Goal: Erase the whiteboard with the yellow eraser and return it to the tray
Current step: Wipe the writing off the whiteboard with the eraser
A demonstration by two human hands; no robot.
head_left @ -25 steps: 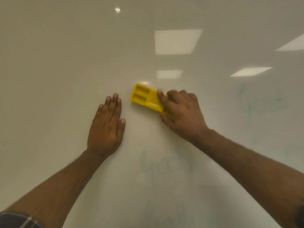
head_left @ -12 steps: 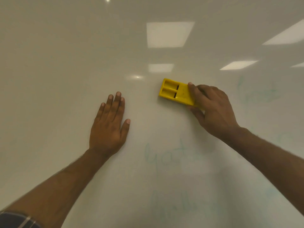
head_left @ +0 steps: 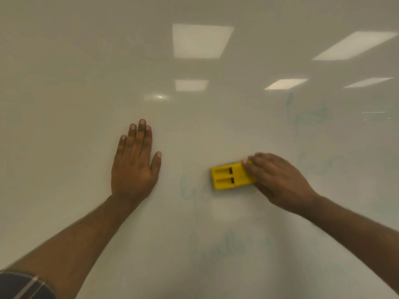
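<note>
The whiteboard (head_left: pixel 86 87) fills the whole view. Pressed against it right of centre is the yellow eraser (head_left: pixel 230 176), and my right hand (head_left: pixel 278 181) grips its right end. Flat on the board to the left rests my left hand (head_left: pixel 133 165), fingers together and holding nothing. Faint green writing (head_left: pixel 218 247) remains below the eraser, with a partly wiped word (head_left: pixel 190 188) just left of it. More faint green writing (head_left: pixel 308 117) sits at the upper right. No tray is in view.
Ceiling lights (head_left: pixel 200 41) reflect in the glossy upper part of the board. A dark striped sleeve (head_left: pixel 23 285) shows at the bottom left corner.
My right hand has swept the eraser from beside my left hand to the right and then down onto the green word, wiping part of it. My left hand stays flat.
</note>
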